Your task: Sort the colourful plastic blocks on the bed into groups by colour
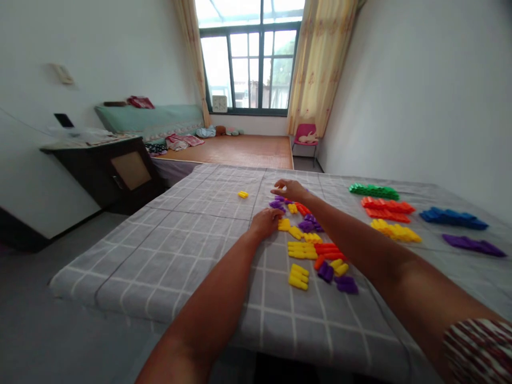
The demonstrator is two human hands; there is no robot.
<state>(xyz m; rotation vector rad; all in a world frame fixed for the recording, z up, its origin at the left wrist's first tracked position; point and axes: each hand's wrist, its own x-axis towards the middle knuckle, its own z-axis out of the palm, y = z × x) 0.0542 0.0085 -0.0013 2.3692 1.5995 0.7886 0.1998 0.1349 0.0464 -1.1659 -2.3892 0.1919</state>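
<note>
Colored plastic pieces lie in a loose pile on a grey checked cloth (180, 229). My left hand (266, 223) is at the pile's left edge, its fingertips against a yellow piece (284, 224) and close to purple pieces (277, 205); what its closed fingers hold, if anything, is hidden. Just beyond the pile, my right hand (291, 190) hovers with bent fingers, and whether it holds a small piece is unclear. Nearer the front edge lie yellow pieces (298, 277), orange-red pieces (328, 250) and purple pieces (346, 284). One small yellow piece (242, 194) sits apart at the left.
To the right, sorted rows lie on the cloth: green (374, 191), orange-red (387, 209), yellow (395, 231), blue (453, 218) and purple (474, 245). Beyond are a low bed (248, 149), a pink chair (306, 133) and a dark cabinet (100, 170) at left.
</note>
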